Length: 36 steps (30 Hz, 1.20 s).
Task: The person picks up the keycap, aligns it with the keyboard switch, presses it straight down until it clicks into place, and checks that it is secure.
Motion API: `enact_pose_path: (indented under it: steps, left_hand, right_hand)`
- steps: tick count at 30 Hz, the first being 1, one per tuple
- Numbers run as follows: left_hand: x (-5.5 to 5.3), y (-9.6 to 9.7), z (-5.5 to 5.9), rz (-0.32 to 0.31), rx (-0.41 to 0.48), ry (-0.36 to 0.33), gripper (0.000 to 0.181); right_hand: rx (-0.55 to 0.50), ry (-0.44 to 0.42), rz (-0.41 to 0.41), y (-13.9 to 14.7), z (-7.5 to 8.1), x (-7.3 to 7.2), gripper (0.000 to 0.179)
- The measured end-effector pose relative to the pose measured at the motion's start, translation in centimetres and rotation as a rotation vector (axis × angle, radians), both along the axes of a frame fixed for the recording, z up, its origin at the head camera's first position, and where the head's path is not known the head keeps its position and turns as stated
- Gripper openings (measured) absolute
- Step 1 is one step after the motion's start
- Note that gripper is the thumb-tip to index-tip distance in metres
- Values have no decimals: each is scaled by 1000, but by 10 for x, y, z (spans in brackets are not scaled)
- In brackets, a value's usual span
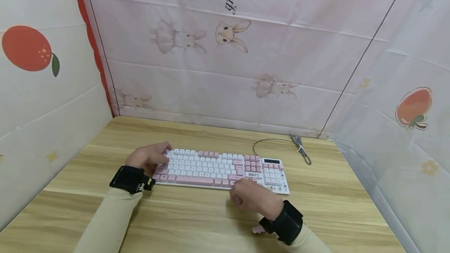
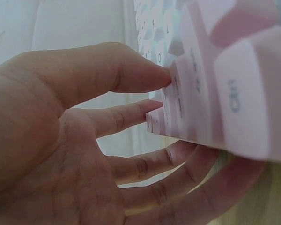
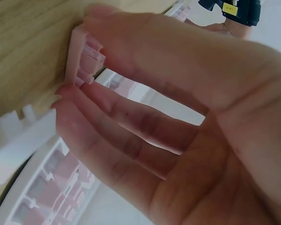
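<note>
A white and pink keyboard (image 1: pixel 207 167) lies on the wooden table. My left hand (image 1: pixel 151 156) holds its left end, thumb on the top by the pink keys and the other fingers along the edge, near the Ctrl key (image 2: pixel 241 96) in the left wrist view. Just in front of the keyboard, my right hand (image 1: pixel 254 196) pinches a loose pink keycap (image 3: pixel 76 56) between thumb and fingers, its hollow underside showing. A pale piece with prongs (image 3: pixel 21 145) appears right at the fingertips in the right wrist view.
Another small pink piece (image 1: pixel 258 229) lies on the table (image 1: pixel 190 221) beside the right wrist. The keyboard's grey cable (image 1: pixel 299 145) is bundled behind its right end. Printed fabric (image 1: pixel 197 81) walls in the back and both sides.
</note>
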<state>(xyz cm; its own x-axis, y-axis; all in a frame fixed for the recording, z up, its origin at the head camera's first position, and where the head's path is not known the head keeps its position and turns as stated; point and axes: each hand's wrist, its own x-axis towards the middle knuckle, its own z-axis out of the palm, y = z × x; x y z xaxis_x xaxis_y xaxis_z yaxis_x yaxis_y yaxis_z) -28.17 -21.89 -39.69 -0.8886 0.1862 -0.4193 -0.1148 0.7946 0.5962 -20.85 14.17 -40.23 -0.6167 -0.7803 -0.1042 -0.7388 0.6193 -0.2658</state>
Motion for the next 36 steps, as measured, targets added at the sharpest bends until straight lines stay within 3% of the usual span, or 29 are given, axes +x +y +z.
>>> enact_pose_path:
  steps: [10,31,34,36]
  left_hand:
    - [0,0,0,-4,-6,4,57]
    - [5,1,2,-6,34,7,58]
    - [4,0,2,-3,39,2,59]
    - [4,0,2,-3,41,-1,58]
  right_hand:
    - [13,9,-18,-2,-3,1,21]
    - [81,-95,-83,1,3,5,22]
    - [72,-84,-85,1,4,4,15]
    - [78,-62,-76,1,4,4,23]
